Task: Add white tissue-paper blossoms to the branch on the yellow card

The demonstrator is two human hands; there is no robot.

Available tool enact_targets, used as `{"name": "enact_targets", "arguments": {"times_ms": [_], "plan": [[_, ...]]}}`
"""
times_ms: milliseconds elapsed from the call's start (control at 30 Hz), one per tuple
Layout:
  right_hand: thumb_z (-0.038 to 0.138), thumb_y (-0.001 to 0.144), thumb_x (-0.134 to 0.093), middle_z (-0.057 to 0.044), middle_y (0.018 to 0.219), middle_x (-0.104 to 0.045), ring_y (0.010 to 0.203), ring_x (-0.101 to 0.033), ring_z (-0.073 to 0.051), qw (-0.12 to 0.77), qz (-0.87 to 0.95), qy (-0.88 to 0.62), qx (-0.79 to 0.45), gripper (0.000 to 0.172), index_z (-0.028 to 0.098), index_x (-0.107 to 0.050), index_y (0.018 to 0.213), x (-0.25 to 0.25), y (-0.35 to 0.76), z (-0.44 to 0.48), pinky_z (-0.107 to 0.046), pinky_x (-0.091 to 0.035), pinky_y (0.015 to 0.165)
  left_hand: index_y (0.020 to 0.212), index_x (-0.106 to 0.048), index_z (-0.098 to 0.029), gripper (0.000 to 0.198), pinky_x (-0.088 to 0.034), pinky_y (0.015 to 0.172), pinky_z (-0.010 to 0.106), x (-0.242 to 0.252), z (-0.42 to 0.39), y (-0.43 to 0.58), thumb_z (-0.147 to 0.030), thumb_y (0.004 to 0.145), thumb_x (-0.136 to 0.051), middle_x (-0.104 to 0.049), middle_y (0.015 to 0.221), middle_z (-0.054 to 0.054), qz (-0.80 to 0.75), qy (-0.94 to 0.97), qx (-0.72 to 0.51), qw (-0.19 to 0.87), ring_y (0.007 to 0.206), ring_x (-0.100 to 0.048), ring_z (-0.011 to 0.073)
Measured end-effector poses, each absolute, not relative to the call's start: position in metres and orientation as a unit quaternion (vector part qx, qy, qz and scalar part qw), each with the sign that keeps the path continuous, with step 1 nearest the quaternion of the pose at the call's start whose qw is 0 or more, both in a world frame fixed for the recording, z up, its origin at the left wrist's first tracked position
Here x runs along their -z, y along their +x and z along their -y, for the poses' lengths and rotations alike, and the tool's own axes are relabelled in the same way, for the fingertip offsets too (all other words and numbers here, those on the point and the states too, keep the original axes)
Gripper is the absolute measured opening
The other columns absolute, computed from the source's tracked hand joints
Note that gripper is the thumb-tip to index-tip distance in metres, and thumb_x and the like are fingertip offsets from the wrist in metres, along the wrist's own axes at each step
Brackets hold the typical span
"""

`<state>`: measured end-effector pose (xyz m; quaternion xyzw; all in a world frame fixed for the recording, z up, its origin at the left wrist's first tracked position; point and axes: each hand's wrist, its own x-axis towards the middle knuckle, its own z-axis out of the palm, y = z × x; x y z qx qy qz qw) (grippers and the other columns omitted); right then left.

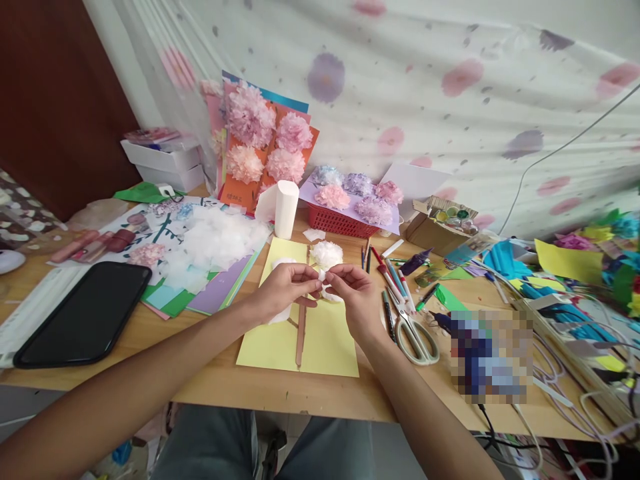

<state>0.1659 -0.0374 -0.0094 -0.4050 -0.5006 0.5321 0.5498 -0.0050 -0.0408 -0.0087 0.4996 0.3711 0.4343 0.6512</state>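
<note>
Above a yellow sheet of paper [330, 340], my left hand [287, 290] and my right hand [355, 293] meet with fingertips pinched on a small white piece of tissue paper [323, 274]. Brown lines like a trunk and branches [301, 333] run up the yellow sheet. A fluffy white paper flower [327, 253] lies on the sheet just beyond my fingers. More white material is partly hidden behind both hands. A white roll [287, 210] stands upright at the sheet's far edge.
Scissors [417, 337], markers [395, 277] and a pixelated blue tool [480, 353] with cords lie to the right. A red basket [340, 221] bears paper flowers. At left are a white tissue pile [220, 233] and a black phone [85, 313]. The table's front edge [280, 399] is near.
</note>
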Motion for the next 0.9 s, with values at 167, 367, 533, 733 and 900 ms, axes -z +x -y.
{"name": "enact_targets", "arguments": {"times_ms": [167,367,533,733,900], "plan": [[0.036,0.069,-0.086,-0.001,0.087,-0.072,0.076,-0.065,-0.014,0.504,0.515,-0.418,-0.554,0.030,0.023,-0.074,0.093,0.006,0.169,0.036,-0.028,-0.055,0.069,0.083,-0.070,-0.015,0.026,-0.060,0.072,0.028,0.008,0.038,-0.009,-0.038,0.077,-0.079,-0.065,0.078,0.001,-0.390,0.526,-0.404,0.639,0.076,-0.065,0.0130],[0.037,0.068,-0.086,-0.002,0.080,-0.072,0.071,-0.063,-0.015,0.475,0.547,-0.437,-0.533,0.034,0.021,-0.074,0.094,0.009,0.170,0.033,-0.028,-0.052,0.066,0.081,-0.071,-0.014,0.028,-0.061,0.069,0.030,0.006,0.035,-0.012,-0.039,0.074,-0.081,-0.066,0.080,0.003,-0.406,0.557,-0.366,0.625,0.075,-0.066,0.0147],[0.036,0.069,-0.085,-0.001,0.079,-0.070,0.073,-0.064,-0.015,0.512,0.532,-0.433,-0.516,0.026,0.021,-0.074,0.088,0.012,0.167,0.034,-0.027,-0.052,0.065,0.085,-0.073,-0.014,0.031,-0.061,0.071,0.030,0.007,0.034,-0.010,-0.042,0.075,-0.080,-0.070,0.083,0.006,-0.404,0.533,-0.382,0.637,0.077,-0.067,0.0156],[0.032,0.072,-0.082,-0.001,0.082,-0.071,0.075,-0.065,-0.015,0.534,0.538,-0.414,-0.504,0.023,0.021,-0.072,0.089,0.014,0.167,0.035,-0.028,-0.052,0.067,0.081,-0.072,-0.013,0.031,-0.059,0.071,0.029,0.005,0.034,-0.007,-0.041,0.072,-0.082,-0.068,0.079,0.004,-0.391,0.503,-0.417,0.648,0.074,-0.065,0.0137],[0.033,0.077,-0.078,0.000,0.078,-0.068,0.072,-0.062,-0.015,0.513,0.575,-0.435,-0.466,0.029,0.022,-0.070,0.101,0.010,0.170,0.035,-0.027,-0.051,0.065,0.078,-0.068,-0.014,0.025,-0.058,0.072,0.028,-0.002,0.031,-0.007,-0.038,0.078,-0.075,-0.065,0.078,0.002,-0.402,0.505,-0.445,0.621,0.075,-0.062,0.0124]]}}
